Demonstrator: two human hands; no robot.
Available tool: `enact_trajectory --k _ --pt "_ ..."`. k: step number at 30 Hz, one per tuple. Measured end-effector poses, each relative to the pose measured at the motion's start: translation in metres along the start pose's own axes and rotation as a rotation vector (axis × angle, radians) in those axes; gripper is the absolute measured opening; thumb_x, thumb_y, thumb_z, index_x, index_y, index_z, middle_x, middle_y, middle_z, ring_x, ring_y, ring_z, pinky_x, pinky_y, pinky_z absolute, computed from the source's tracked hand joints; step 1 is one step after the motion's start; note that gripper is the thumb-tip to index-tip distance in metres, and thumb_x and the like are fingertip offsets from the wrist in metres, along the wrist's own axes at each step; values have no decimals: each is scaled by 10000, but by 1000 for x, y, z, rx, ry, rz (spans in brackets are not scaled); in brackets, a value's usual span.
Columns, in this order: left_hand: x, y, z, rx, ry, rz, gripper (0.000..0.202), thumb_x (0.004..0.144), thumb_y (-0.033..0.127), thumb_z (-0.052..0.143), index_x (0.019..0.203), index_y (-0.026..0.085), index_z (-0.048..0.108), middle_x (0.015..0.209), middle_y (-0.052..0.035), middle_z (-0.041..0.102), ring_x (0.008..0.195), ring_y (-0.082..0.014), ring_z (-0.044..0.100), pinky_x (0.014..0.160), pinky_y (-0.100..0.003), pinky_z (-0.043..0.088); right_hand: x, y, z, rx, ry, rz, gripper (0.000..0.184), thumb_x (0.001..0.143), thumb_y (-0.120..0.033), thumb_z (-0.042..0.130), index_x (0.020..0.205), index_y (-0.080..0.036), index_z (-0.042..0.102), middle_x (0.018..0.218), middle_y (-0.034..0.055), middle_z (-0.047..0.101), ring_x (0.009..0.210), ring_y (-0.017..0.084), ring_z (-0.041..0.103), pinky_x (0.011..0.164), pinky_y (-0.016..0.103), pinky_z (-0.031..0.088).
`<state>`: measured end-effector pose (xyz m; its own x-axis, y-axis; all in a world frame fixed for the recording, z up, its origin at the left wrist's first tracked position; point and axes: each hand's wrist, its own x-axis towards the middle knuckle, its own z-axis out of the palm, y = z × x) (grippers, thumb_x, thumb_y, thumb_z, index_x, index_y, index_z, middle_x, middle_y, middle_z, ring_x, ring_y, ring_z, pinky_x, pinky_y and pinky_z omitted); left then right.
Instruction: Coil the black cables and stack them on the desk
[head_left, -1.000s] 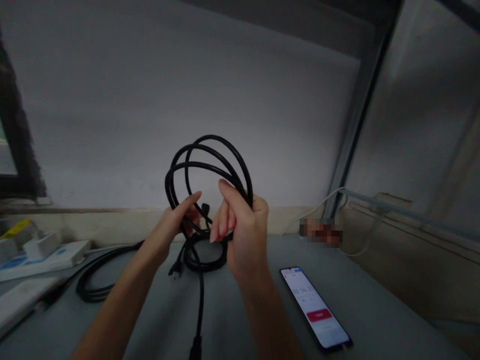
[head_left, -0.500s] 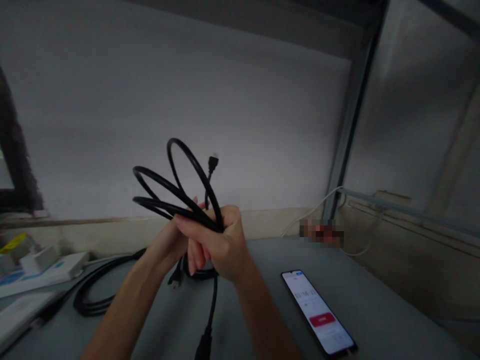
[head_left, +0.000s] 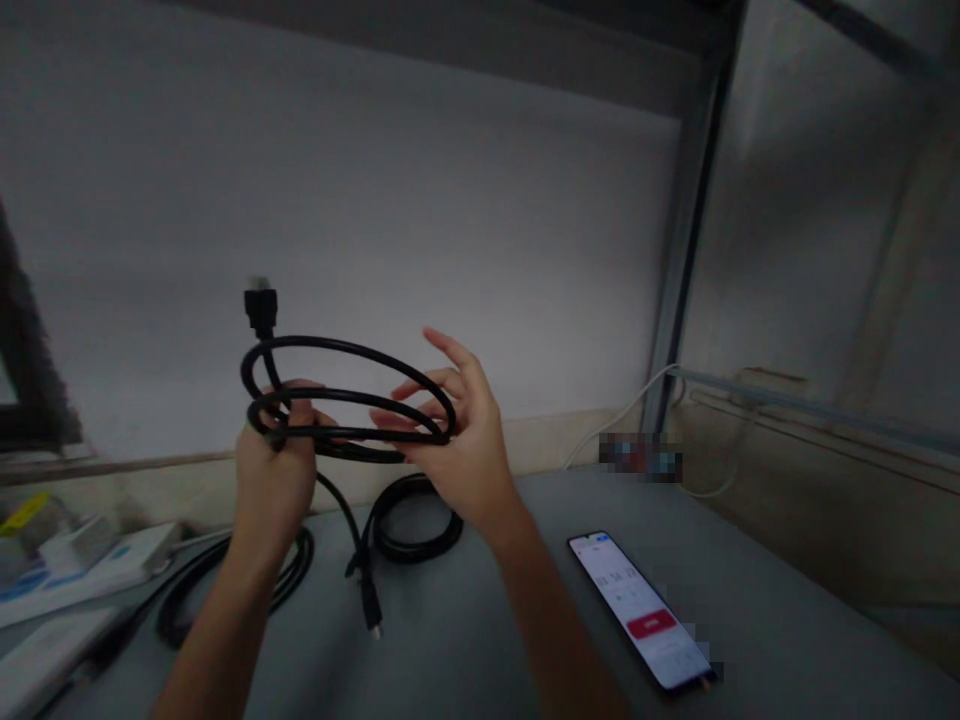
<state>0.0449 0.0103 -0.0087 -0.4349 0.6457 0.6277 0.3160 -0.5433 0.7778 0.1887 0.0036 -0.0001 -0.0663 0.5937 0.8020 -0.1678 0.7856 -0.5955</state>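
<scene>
One black cable (head_left: pixel 330 343) hangs in loose loops between the two hands, raised clear above the worktop (head_left: pixel 442 650), with the wall (head_left: pixel 465 220) behind it. The left hand (head_left: pixel 274 465) has its grip closed around the near-left end of the loops, the thumb laid over them. The right hand (head_left: pixel 463 445) has a loosened grip, fingers spread, and the far ends of the loops lie against it near the thumb. One plug (head_left: pixel 261 310) of the cable stands up above the left hand; a length drops below that hand to a second plug (head_left: pixel 371 605), and whether this touches the worktop cannot be told. Just behind it lies a small black coil (head_left: pixel 416 552). Left of that, partly behind the left forearm, rests a larger coil (head_left: pixel 166 622). Farther left are a power strip (head_left: pixel 146 562), a white adapter (head_left: pixel 79 545) on it, and a white box (head_left: pixel 52 650) cut off by the edge. To the right, a phone (head_left: pixel 637 615) lies face up, its screen lit.
</scene>
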Motion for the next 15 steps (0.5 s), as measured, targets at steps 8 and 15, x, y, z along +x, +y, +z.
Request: enact_trajectory --k 8,15 --pt "-1 3 -2 178 -83 8 291 665 140 395 932 213 487 507 39 531 480 -115 535 521 -206 430 -8 -3 4 -502 -46 -284 501 764 -389 588 1247 -327 469 1049 26 602 909 141 588 789 240 511" --pt "2 -4 -4 165 -193 122 191 751 276 425 919 219 497 597 33 563 593 -99 560 556 -180 407 -2 6 -1 -537 123 -310 222 826 -313 528 1003 -260 650 866 9 646 717 101 591 691 222 493"
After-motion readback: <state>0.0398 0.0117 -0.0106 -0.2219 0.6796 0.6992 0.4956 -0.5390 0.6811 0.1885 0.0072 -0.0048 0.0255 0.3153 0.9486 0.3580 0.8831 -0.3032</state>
